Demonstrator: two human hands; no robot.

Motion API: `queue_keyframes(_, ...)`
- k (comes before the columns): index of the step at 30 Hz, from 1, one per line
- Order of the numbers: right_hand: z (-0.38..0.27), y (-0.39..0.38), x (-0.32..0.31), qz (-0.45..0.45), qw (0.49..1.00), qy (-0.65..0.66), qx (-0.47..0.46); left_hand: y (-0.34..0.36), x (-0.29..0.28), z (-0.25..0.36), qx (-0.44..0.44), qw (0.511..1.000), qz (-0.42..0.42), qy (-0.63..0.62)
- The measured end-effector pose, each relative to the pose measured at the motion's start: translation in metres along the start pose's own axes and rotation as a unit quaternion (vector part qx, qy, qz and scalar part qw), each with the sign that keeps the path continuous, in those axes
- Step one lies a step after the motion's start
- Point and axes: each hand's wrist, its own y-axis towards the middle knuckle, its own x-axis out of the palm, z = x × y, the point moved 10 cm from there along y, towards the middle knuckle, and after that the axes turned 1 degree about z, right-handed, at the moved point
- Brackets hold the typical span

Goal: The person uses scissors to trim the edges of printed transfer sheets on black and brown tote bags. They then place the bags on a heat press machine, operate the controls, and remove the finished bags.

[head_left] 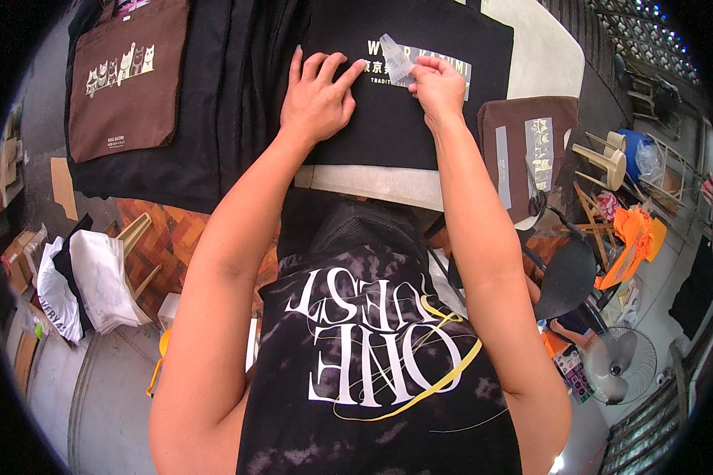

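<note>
A black cloth piece [380,131], shaped like a bag, lies flat on the pale table [380,180]. It bears white lettering near its top right. My left hand [318,93] presses on the cloth left of the lettering, its fingers spread and holding nothing. Between thumb and fingers, my right hand [442,89] pinches a clear transfer film [396,59]. One end of the film is lifted and folded back to the left, while the rest still lies over the right part of the print. My right fingertips hide a bit of the lettering.
A brown bag [127,87] printed with cats lies on black cloth to the left. At right, a brown cloth piece [511,162] carries film strips. Beyond the table are a beige stool [602,161], a fan [619,360], orange cloth [632,241] and stacked white sheets [103,277].
</note>
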Motion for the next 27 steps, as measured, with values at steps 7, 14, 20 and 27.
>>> queue_keyframes(7,-0.017,0.010,0.000,0.010,0.998,-0.032,-0.047,0.001,0.000,0.001,0.000,1.000,0.002,-0.005)
queue_keyframes(14,-0.026,0.025,-0.014,0.030,0.998,-0.041,-0.044,0.000,-0.001,0.001,-0.002,1.000,-0.002,-0.009)
queue_keyframes(20,-0.018,0.038,-0.030,0.049,0.999,-0.013,-0.017,0.001,-0.002,0.002,0.000,1.000,-0.005,-0.008)
queue_keyframes(27,-0.018,0.035,-0.033,0.046,0.999,-0.011,-0.006,0.001,0.000,0.001,-0.001,1.000,-0.005,-0.013)
